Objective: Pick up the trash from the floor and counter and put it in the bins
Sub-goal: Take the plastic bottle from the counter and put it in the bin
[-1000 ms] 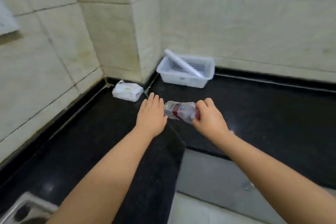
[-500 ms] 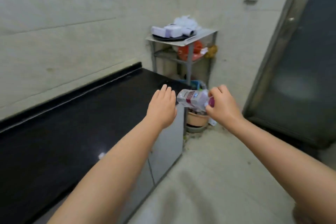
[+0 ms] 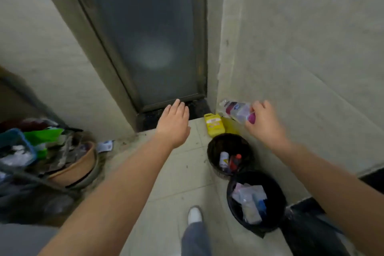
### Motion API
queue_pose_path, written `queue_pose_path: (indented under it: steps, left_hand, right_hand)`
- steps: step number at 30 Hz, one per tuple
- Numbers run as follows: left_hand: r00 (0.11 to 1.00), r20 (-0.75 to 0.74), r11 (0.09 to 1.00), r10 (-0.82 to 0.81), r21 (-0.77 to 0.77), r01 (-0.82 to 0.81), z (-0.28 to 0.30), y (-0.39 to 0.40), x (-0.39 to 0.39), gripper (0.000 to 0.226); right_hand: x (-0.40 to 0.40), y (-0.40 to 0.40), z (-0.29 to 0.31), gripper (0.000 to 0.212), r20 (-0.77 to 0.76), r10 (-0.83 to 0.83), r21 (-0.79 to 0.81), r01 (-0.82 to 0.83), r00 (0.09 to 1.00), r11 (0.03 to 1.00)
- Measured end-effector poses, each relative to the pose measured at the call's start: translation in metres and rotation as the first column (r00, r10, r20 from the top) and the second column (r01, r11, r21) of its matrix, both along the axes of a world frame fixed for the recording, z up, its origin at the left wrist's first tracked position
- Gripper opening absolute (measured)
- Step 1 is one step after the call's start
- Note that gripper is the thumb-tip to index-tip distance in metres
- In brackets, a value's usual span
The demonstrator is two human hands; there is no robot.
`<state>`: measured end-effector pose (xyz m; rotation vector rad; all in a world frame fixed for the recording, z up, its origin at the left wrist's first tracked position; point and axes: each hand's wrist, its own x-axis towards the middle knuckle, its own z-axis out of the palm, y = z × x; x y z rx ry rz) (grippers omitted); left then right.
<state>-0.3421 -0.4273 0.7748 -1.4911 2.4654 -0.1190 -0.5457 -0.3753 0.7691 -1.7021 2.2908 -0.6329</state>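
Observation:
My right hand [image 3: 264, 122] grips a crumpled clear plastic bottle [image 3: 234, 108] with a red label and a purple cap, held in the air above and just beyond the far black bin [image 3: 214, 147]. That bin holds a few small bottles. The near black bin [image 3: 278, 197], lined with a black bag, holds papers and wrappers. My left hand [image 3: 174, 124] is stretched forward over the floor, palm down, fingers together and flat, holding nothing.
A yellow container [image 3: 214, 124] stands on the floor by the wall corner behind the far bin. A frosted glass door [image 3: 145, 37] is straight ahead. At the left a rack holds a clay pot [image 3: 76, 164] and clutter. A wrapper [image 3: 106, 146] lies on the tiled floor. My shoe [image 3: 194, 215] is below.
I have turned right from the black counter past the metal shelf to the door and the two bins. The bottle stayed in my right hand throughout, and the left hand stayed empty.

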Motion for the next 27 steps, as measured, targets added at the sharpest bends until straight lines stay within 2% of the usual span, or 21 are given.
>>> queue_pose_path:
  steps: [4, 7, 9, 12, 18, 20, 23, 27]
  left_hand:
    - [0.994, -0.018, 0.987, -0.112, 0.112, 0.113, -0.076, -0.088, -0.065, 0.062]
    - [0.985, -0.022, 0.960, -0.171, 0.222, 0.171, -0.145, -0.149, -0.099, 0.064]
    - [0.983, -0.013, 0.939, -0.184, 0.293, 0.180, -0.196, -0.182, -0.112, 0.064]
    - [0.985, 0.008, 0.906, -0.171, 0.395, 0.154, -0.276, -0.217, -0.123, 0.063]
    - [0.991, 0.014, 0.837, -0.135, 0.536, 0.107, -0.436, -0.234, -0.130, 0.067]
    - [0.992, 0.026, 0.813, -0.121, 0.576, 0.084, -0.484, -0.229, -0.129, 0.070]
    - [0.995, 0.035, 0.781, -0.097, 0.622, 0.054, -0.539, -0.216, -0.126, 0.073]
    - [0.999, 0.007, 0.769, -0.053, 0.638, 0.036, -0.583, -0.205, -0.120, 0.074]
  right_hand:
    - [-0.049, -0.060, -0.078, 0.028, 0.079, -0.144, 0.182, 0.128, 0.986, 0.975]
    - [-0.068, -0.111, -0.145, 0.038, 0.097, -0.229, 0.368, 0.179, 0.969, 0.913]
    - [-0.074, -0.139, -0.195, 0.036, 0.105, -0.268, 0.471, 0.190, 0.958, 0.862]
    - [-0.073, -0.166, -0.275, 0.046, 0.154, -0.358, 0.549, 0.221, 0.921, 0.806]
    - [-0.069, -0.191, -0.433, 0.047, 0.198, -0.499, 0.702, 0.233, 0.844, 0.673]
    - [-0.069, -0.193, -0.480, 0.038, 0.202, -0.527, 0.725, 0.235, 0.825, 0.647]
    - [-0.067, -0.191, -0.535, 0.022, 0.215, -0.515, 0.729, 0.214, 0.830, 0.650]
    - [-0.061, -0.191, -0.581, 0.027, 0.290, -0.456, 0.735, 0.110, 0.841, 0.670]
